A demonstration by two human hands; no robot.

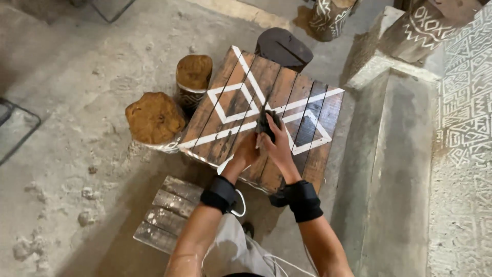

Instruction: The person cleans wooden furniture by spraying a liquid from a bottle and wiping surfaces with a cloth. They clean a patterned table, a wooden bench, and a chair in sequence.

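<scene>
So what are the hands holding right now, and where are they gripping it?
Both hands clasp a dark cloth by its lower end, pressed on the wooden table.

Dusty concrete floor (77, 102); white-patterned wall (469, 102); stump stools (154, 118).

Both hands, left hand (247, 152) & right hand (279, 146), meet on a cloth (267, 121) atop the table (230, 113), w/ stump stools (154, 119) left, slat bench (166, 213) nearer, step (394, 169) right.

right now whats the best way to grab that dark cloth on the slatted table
Grip the dark cloth by its bunched upper part, coming from above on the near side. It lies wadded on the flat table top, and both hands, left and right, already close round its lower end.
</scene>
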